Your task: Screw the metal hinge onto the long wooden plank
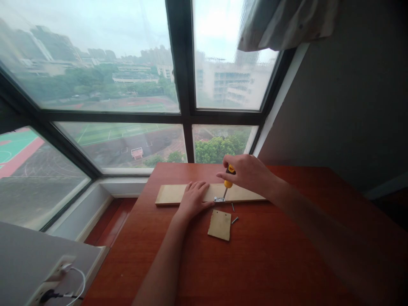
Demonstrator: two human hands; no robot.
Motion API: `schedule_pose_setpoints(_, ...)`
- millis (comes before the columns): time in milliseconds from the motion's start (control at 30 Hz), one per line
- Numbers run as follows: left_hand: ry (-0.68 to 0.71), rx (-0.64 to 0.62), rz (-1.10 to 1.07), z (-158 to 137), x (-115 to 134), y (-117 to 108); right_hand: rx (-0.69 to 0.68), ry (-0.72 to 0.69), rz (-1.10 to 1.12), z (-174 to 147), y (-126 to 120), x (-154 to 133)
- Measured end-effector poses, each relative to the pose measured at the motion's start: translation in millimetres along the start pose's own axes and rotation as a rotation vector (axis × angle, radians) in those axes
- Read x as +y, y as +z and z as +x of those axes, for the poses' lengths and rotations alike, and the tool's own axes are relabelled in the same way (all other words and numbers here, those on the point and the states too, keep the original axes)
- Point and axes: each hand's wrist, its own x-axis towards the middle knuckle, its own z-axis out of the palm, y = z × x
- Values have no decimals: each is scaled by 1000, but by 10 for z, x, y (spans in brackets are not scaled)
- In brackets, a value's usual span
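Note:
My right hand [245, 170] is wrapped round the yellow and black handle of a screwdriver [228, 183], its shaft slanting down to the left. The tip meets a small metal hinge or bracket [219, 199] at the near edge of a long pale wooden board [170, 194]. Flat on the board lies my left hand [194, 199], fingers spread, its thumb close to the metal piece. Nearer to me rests a small square wooden piece [219, 225] with two holes along its far edge. Beside it are two loose screws, one [233, 207] above and another [235, 220] to its right.
All this lies on a reddish-brown wooden table [255, 255]. Dark window frames [188, 117] stand behind its far edge, with a curtain [287, 25] hanging at upper right. Plugs and a white cable [83, 278] are at the wall sockets on the lower left.

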Motion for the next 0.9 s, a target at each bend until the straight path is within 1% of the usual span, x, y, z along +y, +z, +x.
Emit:
schedule_pose_setpoints(67, 2, 1, 4, 0, -3, 2, 1, 29, -30, 2, -11, -11)
schedule_pose_setpoints(133, 5, 2, 8, -1, -7, 3, -9, 28, 6, -12, -46, -11)
schedule_pose_setpoints(233, 11, 4, 9, -1, -12, 5, -76, -60, 152, -39, -107, 22)
schedule_pose_setpoints(300, 11, 3, 8, 0, -16, 9, -108, -95, 195, -46, -120, 55)
schedule_pose_setpoints(367, 9, 1, 11, 2, -17, 13, -88, -63, 139, -45, -104, 77)
schedule_pose_setpoints(500, 14, -4, 27, 7, -5, 9, -28, 61, -139, -42, -58, 50)
schedule_pose_setpoints(567, 11, -10, 40, 8, 8, -2, -28, 101, -223, -50, -69, 15)
schedule_pose_setpoints(633, 1, -11, 61, 9, 22, -14, -46, 100, -207, -62, -103, -11)
schedule_pose_setpoints(800, -12, -23, 95, 12, 39, -40, -132, -51, 34, -67, -163, 10)
schedule_pose_setpoints(833, -11, -28, 96, 13, 39, -45, -131, -48, 33, -62, -158, 16)
schedule_pose_setpoints(900, -8, -32, 100, 17, 38, -50, -106, 0, -42, -46, -137, 16)
